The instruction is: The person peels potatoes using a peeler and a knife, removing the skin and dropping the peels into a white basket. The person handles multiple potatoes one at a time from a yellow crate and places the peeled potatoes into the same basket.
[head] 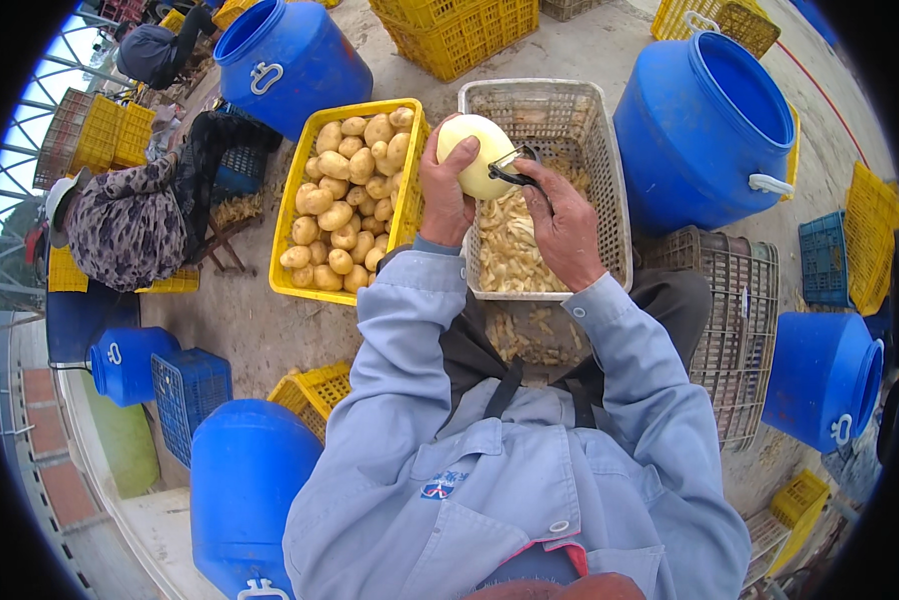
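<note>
My left hand (447, 187) holds a large peeled potato (473, 154), pale yellow and smooth, over the left edge of a whitish plastic crate (607, 195). In my right hand (563, 225) is a vegetable peeler (511, 177) with a black handle, its metal blade at the potato's right side. Peelings (513, 244) lie in the whitish crate below my hands. Just left of it stands a yellow crate (278, 251) filled with unpeeled potatoes (335, 216). The potato's underside is hidden from view.
Large blue plastic barrels (299, 67) (689, 135) stand beyond both crates. A slatted crate (734, 322) is by my right knee, and another blue barrel (251, 480) is at lower left. A person (131, 217) in a white hat sits at left. More peelings (536, 337) lie between my legs.
</note>
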Motion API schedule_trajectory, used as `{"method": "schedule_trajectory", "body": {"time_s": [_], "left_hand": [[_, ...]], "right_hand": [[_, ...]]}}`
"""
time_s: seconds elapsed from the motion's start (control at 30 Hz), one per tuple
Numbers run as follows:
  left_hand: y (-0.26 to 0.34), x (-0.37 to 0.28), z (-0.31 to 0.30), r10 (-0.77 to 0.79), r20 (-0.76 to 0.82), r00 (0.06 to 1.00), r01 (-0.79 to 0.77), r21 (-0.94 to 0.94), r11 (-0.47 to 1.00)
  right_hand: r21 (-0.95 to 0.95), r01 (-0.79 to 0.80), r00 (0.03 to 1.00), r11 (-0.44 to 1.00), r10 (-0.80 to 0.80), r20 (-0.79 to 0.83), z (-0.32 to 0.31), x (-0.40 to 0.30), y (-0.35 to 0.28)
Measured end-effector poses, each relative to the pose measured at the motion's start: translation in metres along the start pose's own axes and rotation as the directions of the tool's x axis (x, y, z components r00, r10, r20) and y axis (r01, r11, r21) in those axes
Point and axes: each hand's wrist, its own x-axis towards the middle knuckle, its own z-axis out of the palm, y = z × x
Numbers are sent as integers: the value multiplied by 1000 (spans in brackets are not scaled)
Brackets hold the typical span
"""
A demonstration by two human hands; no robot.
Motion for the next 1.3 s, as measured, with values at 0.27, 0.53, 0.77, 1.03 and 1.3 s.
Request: {"method": "schedule_trajectory", "body": {"time_s": [0.27, 0.53, 0.77, 1.03, 1.3], "left_hand": [[-2, 1, -6, -81, -30, 996, 79, -50, 996], [5, 12, -16, -180, -144, 973, 148, -208, 967], [-7, 14, -20, -291, -99, 952, 253, -285, 925], [-7, 15, -21, -274, -99, 957, 232, -313, 921], [-3, 11, -18, -271, -77, 959, 239, -290, 927]], "right_hand": [[39, -2, 1000, 999, 1, 27, 0, -5, 9], [52, -285, 955, 957, 278, 103, -8, -51, 38], [173, -117, 989, 978, 99, 111, -6, -13, 12], [180, -17, 999, 984, 8, 49, 8, -1, 8], [154, 10, 999, 988, -17, 48, 7, 2, 7]]}}
